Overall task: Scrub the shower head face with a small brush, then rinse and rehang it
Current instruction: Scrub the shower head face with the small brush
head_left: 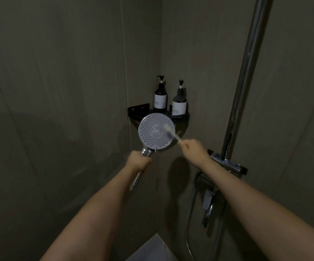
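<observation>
The round shower head [153,131] faces me, its pale dotted face held upright in front of the corner. My left hand [139,160] is closed around its chrome handle just below the face. My right hand [193,147] grips a small white brush [171,133] by the handle. The brush's bristle end rests against the right side of the face, slightly blurred.
A black corner shelf [137,112] behind the head carries two dark pump bottles [160,97]. A chrome riser pipe [244,76] runs up the right wall above the mixer valve [227,165]. The hose [190,213] loops down below it. Grey walls close in on both sides.
</observation>
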